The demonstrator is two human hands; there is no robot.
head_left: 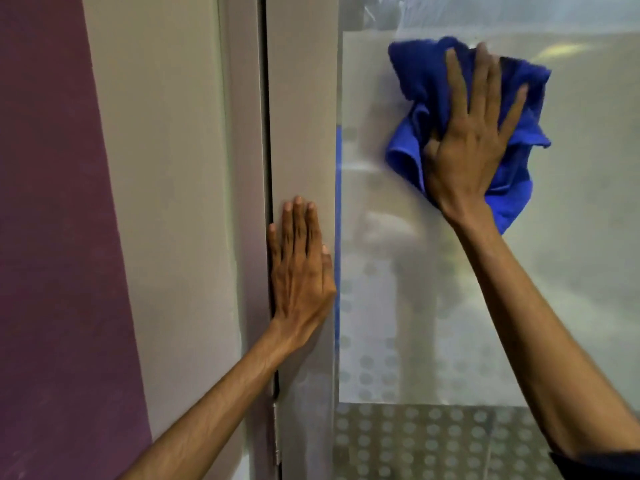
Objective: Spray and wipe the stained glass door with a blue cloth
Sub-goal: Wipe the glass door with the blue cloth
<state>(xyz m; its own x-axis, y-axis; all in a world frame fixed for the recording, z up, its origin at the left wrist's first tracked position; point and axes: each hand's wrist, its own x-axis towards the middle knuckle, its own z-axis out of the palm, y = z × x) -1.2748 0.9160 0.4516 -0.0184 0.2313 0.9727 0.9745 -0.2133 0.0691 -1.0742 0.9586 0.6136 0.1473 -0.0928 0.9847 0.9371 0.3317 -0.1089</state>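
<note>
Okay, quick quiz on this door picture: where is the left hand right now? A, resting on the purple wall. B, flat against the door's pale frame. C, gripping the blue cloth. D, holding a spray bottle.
B: the left hand lies flat with straight fingers on the door frame, while the right hand presses the blue cloth against the glass.

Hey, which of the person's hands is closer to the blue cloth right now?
Right. The right hand lies flat on the blue cloth, pressing it against the glass; the left hand rests flat on the door frame, below and left of the cloth, not touching it.
</note>
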